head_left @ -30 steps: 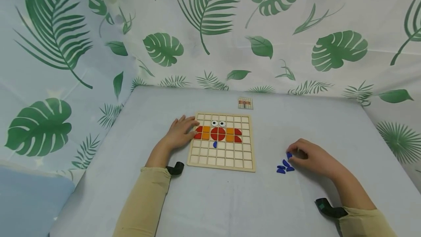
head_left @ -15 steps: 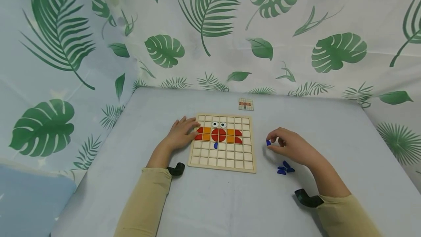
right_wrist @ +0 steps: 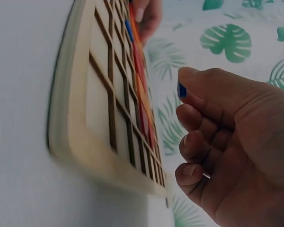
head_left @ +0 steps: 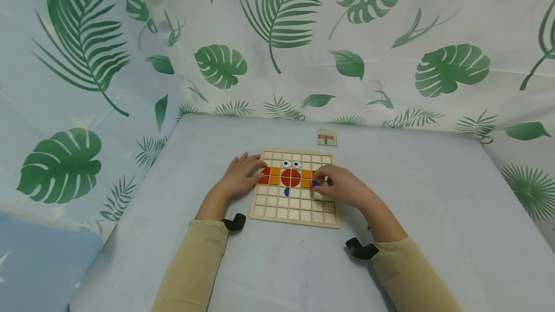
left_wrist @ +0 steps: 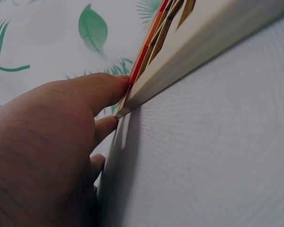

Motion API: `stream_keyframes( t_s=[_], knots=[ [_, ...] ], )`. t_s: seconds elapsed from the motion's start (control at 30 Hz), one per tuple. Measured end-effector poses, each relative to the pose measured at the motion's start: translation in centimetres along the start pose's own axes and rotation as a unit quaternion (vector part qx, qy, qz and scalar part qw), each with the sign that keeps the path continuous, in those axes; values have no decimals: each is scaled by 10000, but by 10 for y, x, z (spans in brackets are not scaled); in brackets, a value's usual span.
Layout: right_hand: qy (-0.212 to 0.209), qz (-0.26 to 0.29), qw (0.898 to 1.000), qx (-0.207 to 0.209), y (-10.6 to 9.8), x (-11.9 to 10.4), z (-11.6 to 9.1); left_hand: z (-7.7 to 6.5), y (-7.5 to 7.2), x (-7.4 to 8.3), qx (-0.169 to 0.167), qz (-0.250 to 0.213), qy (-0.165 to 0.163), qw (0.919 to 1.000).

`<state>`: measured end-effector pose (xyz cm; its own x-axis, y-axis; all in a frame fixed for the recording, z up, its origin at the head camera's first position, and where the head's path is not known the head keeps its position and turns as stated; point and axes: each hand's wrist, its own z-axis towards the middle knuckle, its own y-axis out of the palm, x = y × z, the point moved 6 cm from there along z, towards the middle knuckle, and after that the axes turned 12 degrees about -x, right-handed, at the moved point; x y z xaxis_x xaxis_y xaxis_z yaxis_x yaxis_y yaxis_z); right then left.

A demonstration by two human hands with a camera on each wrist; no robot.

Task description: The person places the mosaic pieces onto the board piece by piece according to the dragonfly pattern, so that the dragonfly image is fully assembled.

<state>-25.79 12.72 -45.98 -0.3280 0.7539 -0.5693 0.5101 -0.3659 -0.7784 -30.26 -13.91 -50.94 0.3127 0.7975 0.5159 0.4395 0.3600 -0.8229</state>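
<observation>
A wooden grid board point(head_left: 277, 213) lies flat on the table, with orange squares, red rounded pieces, two eye pieces point(head_left: 291, 163) and one blue half-round piece point(head_left: 287, 191) set in its cells. My left hand point(head_left: 241, 175) rests at the board's left edge; in the left wrist view its thumb point(left_wrist: 109, 90) touches the rim by a red piece. Over the right side of the grid, my right hand point(head_left: 342, 186) pinches another small blue piece point(right_wrist: 181, 90) between thumb and forefinger. In the right wrist view that piece is above the board's surface, the other fingers curled.
Behind the board lies a small pattern card point(head_left: 327, 137) showing a similar grid picture. Loose blue pieces point(head_left: 369, 228) on the table at right are mostly hidden by my right forearm. A leaf-print curtain point(head_left: 373, 76) stands along the table's back.
My right hand has carried a blue piece from the loose pieces at right, leftward to over the board. My left hand has stayed at the board's left edge.
</observation>
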Motion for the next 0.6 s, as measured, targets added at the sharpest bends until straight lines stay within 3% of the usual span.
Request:
stream_keyframes(
  t_s=[0.27,0.6],
  knots=[
    [-165,55,9998,-135,23,-15,26,1,1,-2,37,3,11,10000],
    [49,-174,9998,-15,33,-24,30,3,1,-4,60,16,27,10000]
  ],
)
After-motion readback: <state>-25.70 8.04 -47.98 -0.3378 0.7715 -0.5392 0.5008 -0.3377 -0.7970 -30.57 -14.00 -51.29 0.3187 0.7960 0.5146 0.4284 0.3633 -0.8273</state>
